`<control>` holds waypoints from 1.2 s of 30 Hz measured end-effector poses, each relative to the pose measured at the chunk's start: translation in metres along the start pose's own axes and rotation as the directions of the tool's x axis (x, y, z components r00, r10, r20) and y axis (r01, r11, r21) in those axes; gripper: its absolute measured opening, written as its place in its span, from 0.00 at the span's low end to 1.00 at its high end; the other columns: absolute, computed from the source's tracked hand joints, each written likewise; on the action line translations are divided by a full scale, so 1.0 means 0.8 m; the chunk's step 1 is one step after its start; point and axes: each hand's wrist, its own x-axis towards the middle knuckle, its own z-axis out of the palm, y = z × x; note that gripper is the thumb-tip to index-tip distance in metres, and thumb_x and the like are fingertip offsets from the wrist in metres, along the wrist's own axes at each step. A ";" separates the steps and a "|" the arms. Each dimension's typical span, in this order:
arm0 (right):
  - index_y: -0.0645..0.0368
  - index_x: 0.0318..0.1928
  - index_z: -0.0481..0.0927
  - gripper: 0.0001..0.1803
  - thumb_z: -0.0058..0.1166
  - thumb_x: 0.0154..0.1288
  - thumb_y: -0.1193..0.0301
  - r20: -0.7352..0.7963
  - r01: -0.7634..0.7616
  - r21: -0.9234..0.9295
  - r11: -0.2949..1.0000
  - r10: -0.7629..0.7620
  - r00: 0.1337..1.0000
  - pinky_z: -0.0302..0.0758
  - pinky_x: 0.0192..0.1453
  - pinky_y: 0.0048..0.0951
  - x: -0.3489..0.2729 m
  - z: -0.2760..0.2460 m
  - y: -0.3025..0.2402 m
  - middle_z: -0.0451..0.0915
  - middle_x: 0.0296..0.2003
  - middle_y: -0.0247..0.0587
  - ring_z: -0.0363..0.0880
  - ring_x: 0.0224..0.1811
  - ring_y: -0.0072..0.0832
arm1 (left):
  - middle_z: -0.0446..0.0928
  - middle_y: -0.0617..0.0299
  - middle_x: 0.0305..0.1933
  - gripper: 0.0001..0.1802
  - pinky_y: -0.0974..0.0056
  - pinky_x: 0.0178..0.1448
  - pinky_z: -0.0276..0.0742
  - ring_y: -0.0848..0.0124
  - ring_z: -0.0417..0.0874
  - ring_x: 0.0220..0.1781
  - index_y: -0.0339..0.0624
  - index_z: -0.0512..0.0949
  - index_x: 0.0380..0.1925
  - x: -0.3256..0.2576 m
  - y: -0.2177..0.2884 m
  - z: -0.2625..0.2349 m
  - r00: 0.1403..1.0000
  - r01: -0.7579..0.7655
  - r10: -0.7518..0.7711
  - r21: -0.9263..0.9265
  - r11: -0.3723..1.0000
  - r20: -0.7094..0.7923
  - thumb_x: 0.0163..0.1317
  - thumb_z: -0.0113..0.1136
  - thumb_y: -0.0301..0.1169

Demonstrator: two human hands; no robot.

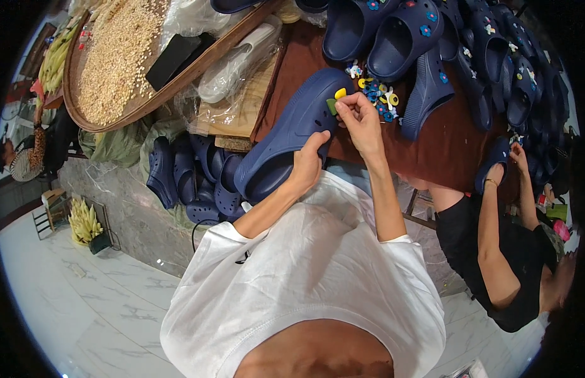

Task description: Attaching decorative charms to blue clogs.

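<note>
A navy blue clog (286, 123) with holes in its upper lies slanted before me, toe pointing away and to the right. My left hand (308, 162) grips it by the side edge of the upper, thumb on top. At the toe, my right hand (360, 123) pinches a small green shoe charm (332, 106) against the upper. Touching or just beside the green part is a yellow piece (340, 93); whether they are one charm I cannot tell. Past my right fingers lies a pile of colourful charms (382, 99), with blue flowers and yellow and white pieces.
More navy clogs (402, 38) crowd the brown-covered table (361, 151), several with charms. Others (204, 179) are heaped at left. A woven tray (116, 120) of pale kernels, a wrapped white shoe (232, 69) and corn (84, 220) stand farther left. At right a co-worker (500, 252) handles another clog.
</note>
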 end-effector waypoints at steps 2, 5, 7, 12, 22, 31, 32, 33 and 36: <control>0.63 0.37 0.76 0.07 0.57 0.65 0.72 0.014 0.088 -0.154 0.984 -0.087 0.996 0.73 0.34 0.19 0.005 -0.006 0.003 0.78 0.28 0.32 0.74 0.29 0.15 | 0.80 0.61 0.42 0.11 0.68 0.50 0.74 0.73 0.79 0.44 0.34 0.78 0.41 -0.001 0.005 0.000 0.998 0.063 -0.062 0.077 0.995 -0.015 0.60 0.56 0.28; 0.63 0.37 0.76 0.07 0.57 0.64 0.72 -0.019 0.135 -0.249 0.959 -0.144 0.989 0.74 0.32 0.22 0.002 -0.002 0.003 0.79 0.28 0.35 0.75 0.29 0.17 | 0.80 0.61 0.42 0.11 0.68 0.50 0.75 0.73 0.80 0.44 0.34 0.78 0.40 -0.002 0.009 -0.004 0.996 0.086 -0.078 0.196 0.977 -0.048 0.59 0.56 0.27; 0.62 0.37 0.77 0.06 0.57 0.64 0.72 -0.059 0.148 -0.301 0.942 -0.173 0.983 0.75 0.32 0.24 -0.004 0.009 -0.007 0.79 0.28 0.36 0.76 0.28 0.19 | 0.78 0.63 0.40 0.11 0.69 0.48 0.72 0.74 0.78 0.42 0.35 0.78 0.39 -0.001 0.011 0.001 0.994 0.100 -0.094 0.143 0.985 -0.050 0.59 0.55 0.30; 0.59 0.39 0.78 0.05 0.55 0.62 0.75 -0.047 0.343 -0.558 0.756 -0.441 0.896 0.75 0.36 0.32 -0.007 0.029 -0.007 0.74 0.32 0.40 0.78 0.30 0.35 | 0.79 0.55 0.45 0.18 0.59 0.56 0.76 0.64 0.79 0.51 0.35 0.73 0.48 0.008 0.055 0.027 0.967 0.251 -0.236 -0.195 0.948 0.099 0.58 0.49 0.29; 0.57 0.46 0.80 0.11 0.52 0.63 0.75 0.061 0.409 -0.613 0.676 -0.475 0.878 0.73 0.46 0.38 -0.012 0.010 0.012 0.75 0.38 0.45 0.76 0.41 0.41 | 0.76 0.45 0.53 0.21 0.50 0.63 0.72 0.55 0.79 0.54 0.29 0.72 0.50 0.026 0.057 0.006 0.950 0.309 -0.299 -0.398 0.864 0.088 0.58 0.49 0.31; 0.58 0.45 0.79 0.13 0.60 0.57 0.73 -0.004 0.203 -0.887 0.415 -0.446 0.895 0.73 0.46 0.42 0.041 -0.062 0.051 0.75 0.39 0.47 0.75 0.44 0.45 | 0.77 0.48 0.53 0.22 0.50 0.62 0.73 0.56 0.78 0.55 0.34 0.73 0.51 0.026 0.058 0.015 0.946 0.296 -0.323 -0.373 0.879 -0.009 0.60 0.53 0.37; 0.58 0.44 0.79 0.13 0.61 0.56 0.73 -0.001 0.186 -0.898 0.398 -0.427 0.904 0.73 0.46 0.42 0.044 -0.063 0.051 0.74 0.38 0.47 0.76 0.44 0.45 | 0.77 0.49 0.53 0.22 0.51 0.62 0.73 0.56 0.79 0.54 0.35 0.73 0.51 0.024 0.058 0.016 0.947 0.296 -0.322 -0.381 0.876 -0.005 0.60 0.55 0.37; 0.58 0.43 0.79 0.13 0.62 0.55 0.73 0.001 0.170 -0.909 0.380 -0.406 0.914 0.73 0.46 0.43 0.045 -0.064 0.051 0.74 0.38 0.47 0.76 0.44 0.46 | 0.77 0.49 0.53 0.22 0.51 0.62 0.73 0.56 0.79 0.54 0.35 0.73 0.51 0.021 0.057 0.015 0.947 0.294 -0.321 -0.382 0.876 -0.008 0.60 0.55 0.37; 0.59 0.40 0.80 0.11 0.62 0.56 0.72 0.022 0.211 -0.887 0.410 -0.419 0.908 0.73 0.46 0.43 0.050 -0.067 0.053 0.74 0.37 0.46 0.76 0.42 0.46 | 0.76 0.48 0.55 0.22 0.51 0.62 0.73 0.55 0.79 0.55 0.35 0.74 0.50 0.014 0.048 0.011 0.960 0.263 -0.277 -0.250 0.932 -0.025 0.60 0.56 0.38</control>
